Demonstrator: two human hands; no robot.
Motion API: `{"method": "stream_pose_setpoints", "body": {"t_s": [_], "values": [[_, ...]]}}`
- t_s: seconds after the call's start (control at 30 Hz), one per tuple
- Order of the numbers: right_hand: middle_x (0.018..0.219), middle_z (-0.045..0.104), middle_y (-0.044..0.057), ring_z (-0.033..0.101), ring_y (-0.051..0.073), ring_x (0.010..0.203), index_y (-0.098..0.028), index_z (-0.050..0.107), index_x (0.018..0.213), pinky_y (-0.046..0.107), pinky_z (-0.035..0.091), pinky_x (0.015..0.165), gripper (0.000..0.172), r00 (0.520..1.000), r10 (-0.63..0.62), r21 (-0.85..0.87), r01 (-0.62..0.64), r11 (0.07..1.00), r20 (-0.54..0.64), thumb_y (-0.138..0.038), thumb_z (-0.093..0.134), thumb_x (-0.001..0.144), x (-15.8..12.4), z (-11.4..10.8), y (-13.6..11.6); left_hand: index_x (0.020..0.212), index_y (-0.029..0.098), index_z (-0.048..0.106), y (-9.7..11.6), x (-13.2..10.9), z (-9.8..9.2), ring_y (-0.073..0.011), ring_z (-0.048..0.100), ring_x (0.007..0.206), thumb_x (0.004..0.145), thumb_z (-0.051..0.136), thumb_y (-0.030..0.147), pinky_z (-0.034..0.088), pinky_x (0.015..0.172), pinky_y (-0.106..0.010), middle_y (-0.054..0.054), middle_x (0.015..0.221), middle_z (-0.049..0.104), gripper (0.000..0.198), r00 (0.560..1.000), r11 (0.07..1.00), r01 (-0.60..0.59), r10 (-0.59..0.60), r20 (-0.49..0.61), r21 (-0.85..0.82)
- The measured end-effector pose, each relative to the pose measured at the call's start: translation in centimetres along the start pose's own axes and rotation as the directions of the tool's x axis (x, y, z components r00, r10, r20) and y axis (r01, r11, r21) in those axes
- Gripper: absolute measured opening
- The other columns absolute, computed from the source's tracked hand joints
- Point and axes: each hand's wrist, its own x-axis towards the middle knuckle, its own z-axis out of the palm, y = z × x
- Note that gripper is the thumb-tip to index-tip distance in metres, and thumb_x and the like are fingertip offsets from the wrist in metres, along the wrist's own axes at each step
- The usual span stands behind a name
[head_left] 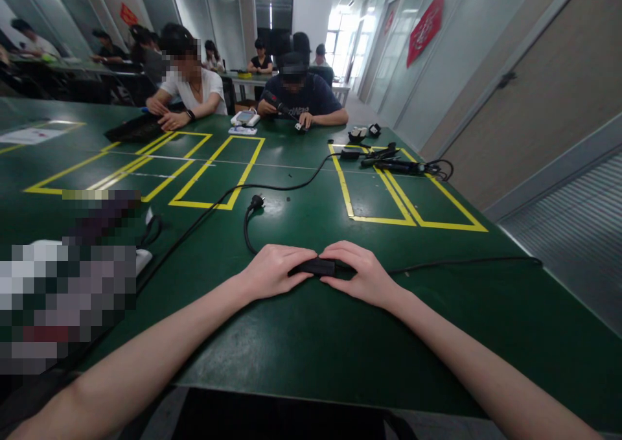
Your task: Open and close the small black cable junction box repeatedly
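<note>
Both my hands grip a black power adapter just above or on the green tabletop. My left hand is closed on its left end, thumb below and fingers above. At the right end, my right hand pinches the adapter where a thin black cable comes out and runs right across the table. From behind my left hand a thicker cord curves away to a black mains plug. My fingers hide both ends of the adapter.
Yellow tape rectangles mark the green table. Another black cable crosses it toward a pile of black tools and cords. Two people sit opposite, one holding a dark tool. White plugs lie back right.
</note>
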Motion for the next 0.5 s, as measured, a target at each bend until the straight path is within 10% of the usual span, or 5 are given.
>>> {"method": "stream_pose_setpoints", "body": {"t_s": [0.5], "values": [[0.098, 0.073, 0.011, 0.07, 0.023, 0.09, -0.018, 0.064, 0.115, 0.036, 0.061, 0.075, 0.017, 0.977, -0.201, -0.121, 0.208, 0.97, 0.073, -0.02, 0.058, 0.099, 0.5, -0.5, -1.0, 0.145, 0.016, 0.053, 0.5, 0.1, 0.1, -0.0271, 0.072, 0.116, 0.096, 0.066, 0.043, 0.058, 0.099, -0.04, -0.015, 0.133, 0.071, 0.057, 0.996, 0.998, 0.044, -0.048, 0.074, 0.046]]}}
